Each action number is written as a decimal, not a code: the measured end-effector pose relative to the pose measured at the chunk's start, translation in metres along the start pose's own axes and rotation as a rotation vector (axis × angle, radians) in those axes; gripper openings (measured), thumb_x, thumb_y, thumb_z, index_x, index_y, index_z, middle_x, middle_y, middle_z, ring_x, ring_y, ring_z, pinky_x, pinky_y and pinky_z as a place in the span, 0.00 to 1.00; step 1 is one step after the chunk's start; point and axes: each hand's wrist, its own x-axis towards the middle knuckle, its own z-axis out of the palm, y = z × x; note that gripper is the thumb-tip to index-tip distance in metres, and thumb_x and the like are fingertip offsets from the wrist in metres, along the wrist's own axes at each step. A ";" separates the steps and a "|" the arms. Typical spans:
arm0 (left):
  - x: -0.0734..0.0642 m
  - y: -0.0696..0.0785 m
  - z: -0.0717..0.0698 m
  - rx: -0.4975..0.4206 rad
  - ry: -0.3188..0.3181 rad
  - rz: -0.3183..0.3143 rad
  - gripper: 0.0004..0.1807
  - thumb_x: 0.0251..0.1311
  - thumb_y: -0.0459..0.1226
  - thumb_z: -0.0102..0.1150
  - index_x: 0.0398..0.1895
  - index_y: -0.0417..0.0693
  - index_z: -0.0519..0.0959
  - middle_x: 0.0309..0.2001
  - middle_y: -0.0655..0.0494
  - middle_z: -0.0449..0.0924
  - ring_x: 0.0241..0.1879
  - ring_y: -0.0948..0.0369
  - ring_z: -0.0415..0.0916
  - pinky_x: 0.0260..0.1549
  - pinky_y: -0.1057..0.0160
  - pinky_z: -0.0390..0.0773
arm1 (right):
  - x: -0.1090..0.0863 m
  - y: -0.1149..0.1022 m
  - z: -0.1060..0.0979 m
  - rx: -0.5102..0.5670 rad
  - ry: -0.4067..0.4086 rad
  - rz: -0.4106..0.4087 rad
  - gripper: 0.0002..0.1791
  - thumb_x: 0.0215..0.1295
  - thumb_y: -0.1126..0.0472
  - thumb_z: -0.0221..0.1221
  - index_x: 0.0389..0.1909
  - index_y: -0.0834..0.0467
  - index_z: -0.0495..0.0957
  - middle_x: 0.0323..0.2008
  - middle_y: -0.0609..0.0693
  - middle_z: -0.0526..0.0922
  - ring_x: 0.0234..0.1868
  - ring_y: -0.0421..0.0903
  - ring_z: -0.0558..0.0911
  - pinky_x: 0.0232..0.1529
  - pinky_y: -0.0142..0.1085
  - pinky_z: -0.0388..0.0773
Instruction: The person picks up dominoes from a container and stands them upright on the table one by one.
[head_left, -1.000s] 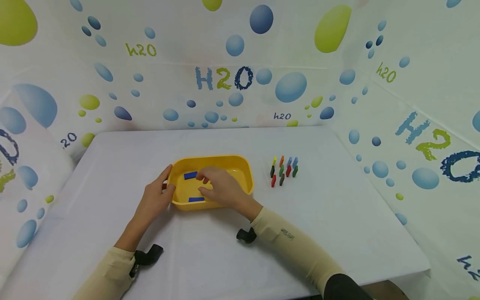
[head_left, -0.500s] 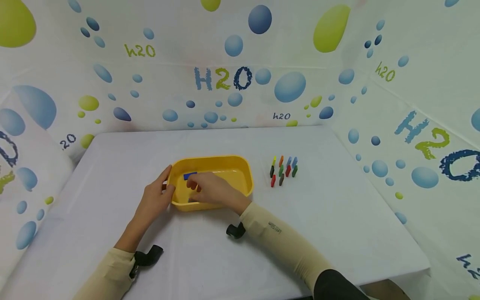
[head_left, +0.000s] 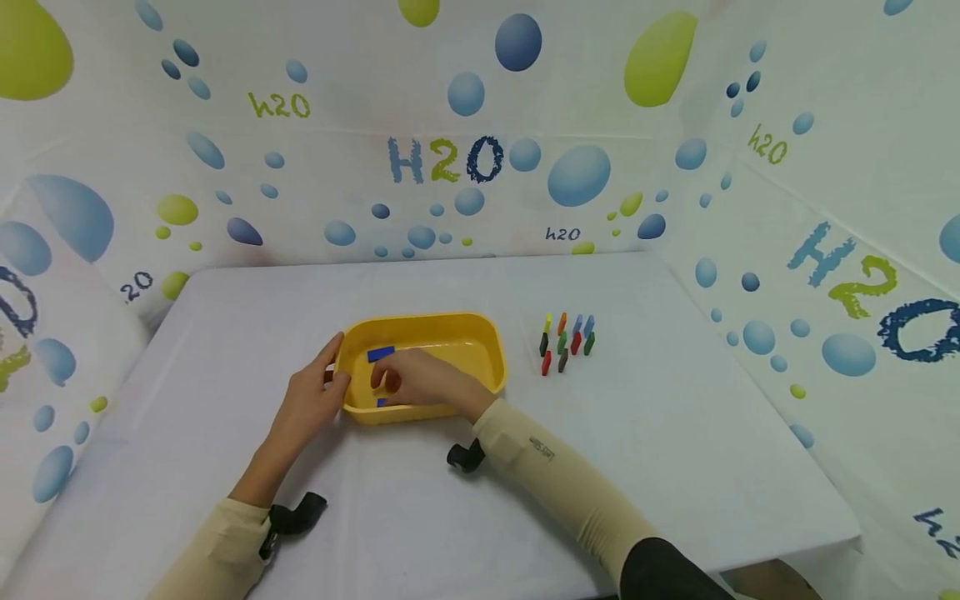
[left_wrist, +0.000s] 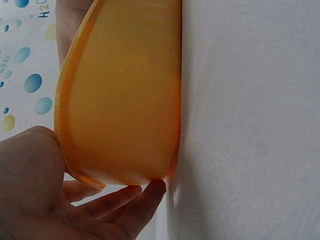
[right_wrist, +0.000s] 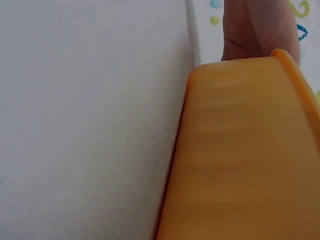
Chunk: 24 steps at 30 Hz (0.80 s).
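Observation:
A yellow plastic tray (head_left: 491,354) stands on the white table. My left hand (head_left: 309,393) holds its left end, thumb by the rim and fingers against the outer wall, as the left wrist view shows. Inside the tray lie two blue rectangular blocks: a far block (head_left: 380,353) in full view and a near block (head_left: 382,402) by the front wall, mostly hidden. Over the tray, my right hand (head_left: 427,379) has its fingers bent and a gap between index finger and thumb. The thumb is close to the near block; whether it touches cannot be seen. The right wrist view shows only the tray's outer wall (right_wrist: 240,150).
Right of the tray, several small coloured blocks (head_left: 562,342) stand upright in short rows: yellow, orange, blue, black, green, red and brown. A white cloth with printed bubbles (head_left: 579,175) hangs behind and beside the table (head_left: 697,433).
My right hand has moved left and slightly toward the front inside the tray, from between the two blue blocks to the near one, partly covering it. My left hand stays on the tray.

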 end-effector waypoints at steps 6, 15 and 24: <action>0.000 0.000 0.001 -0.002 -0.001 0.000 0.36 0.76 0.35 0.45 0.84 0.42 0.51 0.72 0.29 0.65 0.62 0.32 0.72 0.53 0.40 0.80 | 0.003 0.002 0.000 -0.006 -0.052 -0.024 0.15 0.67 0.68 0.69 0.52 0.54 0.84 0.39 0.41 0.82 0.41 0.40 0.78 0.45 0.22 0.75; -0.001 0.003 0.000 -0.009 0.000 0.004 0.36 0.75 0.35 0.45 0.84 0.41 0.51 0.71 0.29 0.65 0.62 0.32 0.73 0.54 0.40 0.80 | 0.006 0.003 0.001 -0.015 -0.063 -0.051 0.13 0.68 0.66 0.69 0.52 0.55 0.84 0.38 0.41 0.82 0.40 0.40 0.78 0.45 0.22 0.75; 0.001 0.000 -0.002 -0.021 -0.009 -0.004 0.36 0.76 0.36 0.44 0.84 0.43 0.50 0.72 0.30 0.65 0.62 0.33 0.73 0.54 0.39 0.80 | 0.014 0.004 0.001 -0.124 -0.003 -0.028 0.16 0.68 0.58 0.70 0.53 0.57 0.84 0.39 0.42 0.82 0.39 0.39 0.77 0.45 0.23 0.74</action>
